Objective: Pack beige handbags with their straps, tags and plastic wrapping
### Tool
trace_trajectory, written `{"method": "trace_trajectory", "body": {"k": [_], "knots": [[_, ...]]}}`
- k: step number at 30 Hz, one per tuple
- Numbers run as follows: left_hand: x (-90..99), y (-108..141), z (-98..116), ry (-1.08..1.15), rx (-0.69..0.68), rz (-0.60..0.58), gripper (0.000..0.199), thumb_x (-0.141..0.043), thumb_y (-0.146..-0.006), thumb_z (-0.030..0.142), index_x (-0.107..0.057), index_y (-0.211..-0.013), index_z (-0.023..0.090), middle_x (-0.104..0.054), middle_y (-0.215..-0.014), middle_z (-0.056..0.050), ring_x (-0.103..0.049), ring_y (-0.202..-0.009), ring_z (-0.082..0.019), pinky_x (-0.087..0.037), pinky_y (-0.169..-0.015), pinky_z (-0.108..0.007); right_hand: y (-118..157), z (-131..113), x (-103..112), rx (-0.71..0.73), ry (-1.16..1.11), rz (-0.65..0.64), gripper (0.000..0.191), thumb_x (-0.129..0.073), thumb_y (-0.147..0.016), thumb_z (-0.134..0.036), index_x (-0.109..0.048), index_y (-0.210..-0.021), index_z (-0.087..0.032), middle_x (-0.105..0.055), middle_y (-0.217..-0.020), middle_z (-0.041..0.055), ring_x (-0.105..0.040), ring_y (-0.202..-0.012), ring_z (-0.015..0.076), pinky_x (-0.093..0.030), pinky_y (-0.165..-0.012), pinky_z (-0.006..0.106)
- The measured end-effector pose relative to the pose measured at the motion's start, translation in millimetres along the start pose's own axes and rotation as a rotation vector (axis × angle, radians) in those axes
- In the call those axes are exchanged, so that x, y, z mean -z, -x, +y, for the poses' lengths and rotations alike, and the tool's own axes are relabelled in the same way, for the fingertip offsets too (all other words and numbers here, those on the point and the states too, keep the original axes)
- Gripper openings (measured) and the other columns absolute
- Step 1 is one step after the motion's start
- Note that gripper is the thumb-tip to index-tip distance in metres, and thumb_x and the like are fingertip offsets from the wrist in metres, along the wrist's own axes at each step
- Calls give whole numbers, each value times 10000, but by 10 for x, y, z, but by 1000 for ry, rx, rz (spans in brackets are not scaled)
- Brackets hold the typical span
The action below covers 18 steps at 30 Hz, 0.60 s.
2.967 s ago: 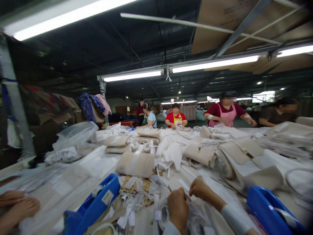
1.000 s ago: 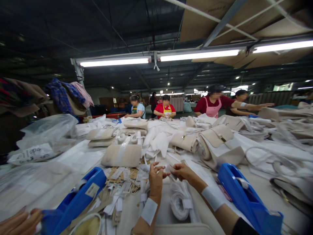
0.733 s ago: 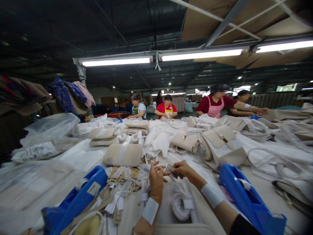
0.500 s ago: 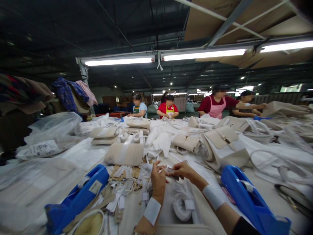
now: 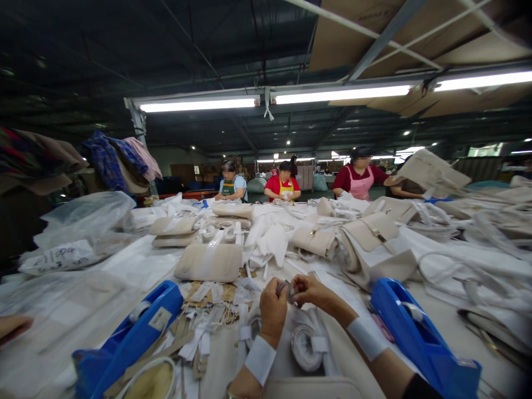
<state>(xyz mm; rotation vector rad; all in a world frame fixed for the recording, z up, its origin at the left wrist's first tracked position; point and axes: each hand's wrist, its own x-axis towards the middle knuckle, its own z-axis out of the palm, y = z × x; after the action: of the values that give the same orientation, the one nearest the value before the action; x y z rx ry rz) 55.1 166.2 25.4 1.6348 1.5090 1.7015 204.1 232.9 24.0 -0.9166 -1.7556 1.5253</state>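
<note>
Both my hands meet over a beige bag (image 5: 311, 387) near the middle of the table. My left hand (image 5: 273, 310) is closed around a small, flat grey tag (image 5: 284, 287), which pokes out at its fingertips. At the tag's other side, my right hand (image 5: 311, 291) pinches with thumb and fingers; the exact grip is blurred. Below the hands lies a wrapped, coiled strap (image 5: 305, 348) with a white band. Left of my left hand are several loose paper tags with white strings (image 5: 226, 313).
Blue tape dispensers stand to the left (image 5: 128, 338) and right (image 5: 424, 338). A taped beige bag (image 5: 210, 262) and a buckled bag (image 5: 372, 235) lie beyond my hands. Another person's hand (image 5: 14, 328) shows at the left edge. Several people work across the table.
My left hand has closed from raised, spread fingers onto the grey tag, and the tag has turned. Another person's hand has appeared at left. A co-worker at right has lifted a beige piece.
</note>
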Motion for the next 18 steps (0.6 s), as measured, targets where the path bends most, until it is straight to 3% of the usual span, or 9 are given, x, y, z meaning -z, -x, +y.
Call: {"method": "trace_trajectory", "body": {"k": [2,6,8,12,18], "knots": [[-3,-7,-13,50,-12,-81,117,-570,-798,202,-553,-682,204,-554,-673,9,-530,-676,-164,-437,-706,-268,54,-25,-13,32,1,2,419,-823,-521,-373,-648,-837,-161,-594,-663,-25,-542,-613,123,-474,-603,257],[-3,-18,-44,125,15,-125,167,-475,-880,269,-619,-838,197,-650,-803,-26,-584,-693,-155,-442,-643,-240,139,-54,-73,98,13,95,374,-797,-591,-482,-676,-676,-138,-580,-678,8,-557,-675,153,-470,-669,283],[-10,-23,-87,127,48,-134,203,-446,-865,219,-646,-851,189,-673,-788,-34,-592,-664,-159,-445,-635,-253,209,-71,-96,138,11,162,363,-772,-635,-496,-698,-691,-145,-600,-731,22,-576,-738,177,-468,-715,295],[-41,-22,-166,99,62,-187,201,-521,-717,102,-698,-720,197,-703,-763,-41,-623,-791,-205,-454,-749,-299,385,-117,-78,199,10,297,323,-718,-728,-488,-725,-707,-166,-652,-749,40,-588,-793,203,-452,-780,308],[-20,23,-125,62,49,-253,238,-592,-702,123,-782,-775,247,-703,-776,-53,-590,-858,-241,-440,-843,-357,509,-98,-82,214,35,438,380,-699,-740,-548,-767,-833,-186,-727,-891,94,-616,-874,270,-468,-819,360]]}}
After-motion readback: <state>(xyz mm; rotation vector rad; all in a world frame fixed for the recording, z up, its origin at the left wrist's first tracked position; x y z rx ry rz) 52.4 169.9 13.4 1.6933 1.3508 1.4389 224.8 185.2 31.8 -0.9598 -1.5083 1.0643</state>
